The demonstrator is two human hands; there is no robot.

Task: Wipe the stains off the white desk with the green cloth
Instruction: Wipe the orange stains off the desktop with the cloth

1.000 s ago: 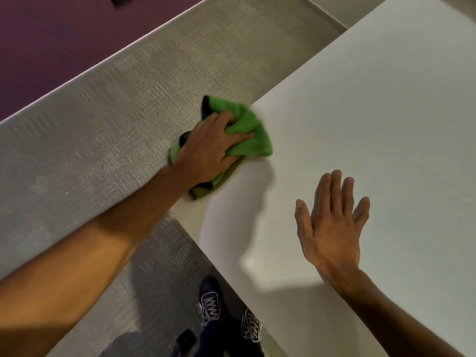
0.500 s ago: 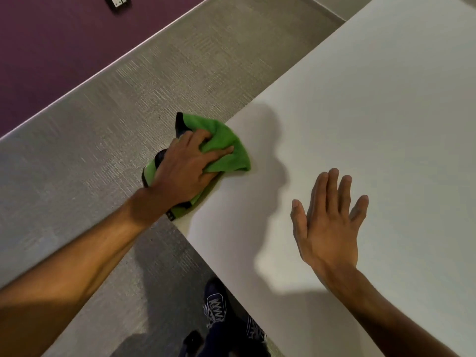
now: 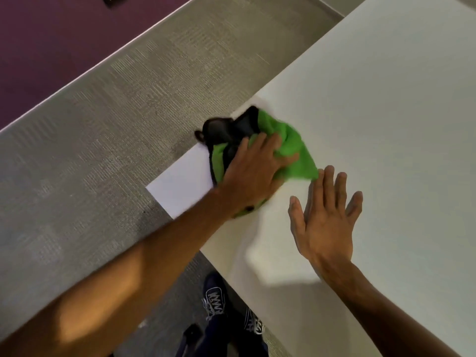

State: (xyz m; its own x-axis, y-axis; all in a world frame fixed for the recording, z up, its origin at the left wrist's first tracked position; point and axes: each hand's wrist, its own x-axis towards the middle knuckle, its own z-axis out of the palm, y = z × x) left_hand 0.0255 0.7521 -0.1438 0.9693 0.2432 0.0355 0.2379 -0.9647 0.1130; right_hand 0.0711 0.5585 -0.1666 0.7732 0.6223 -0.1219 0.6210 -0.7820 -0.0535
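My left hand (image 3: 253,173) presses the green cloth (image 3: 293,153) flat onto the white desk (image 3: 386,112) close to its near-left corner. The cloth has black edging, and a black part of it bunches up at the desk's left edge. My right hand (image 3: 325,222) lies flat on the desk with its fingers spread, and its fingertips almost touch the cloth's right end. I make out no stain on the bare desk surface; whatever is under the cloth is hidden.
The desk's corner (image 3: 164,194) juts over grey carpet (image 3: 103,130). A purple wall (image 3: 51,39) with a white skirting strip runs along the far left. My dark shoes (image 3: 216,300) stand on the floor below the desk's near edge.
My left hand has slid the cloth from the desk's left edge inward to the right, up against my right hand's fingertips. The right hand has stayed flat in place.
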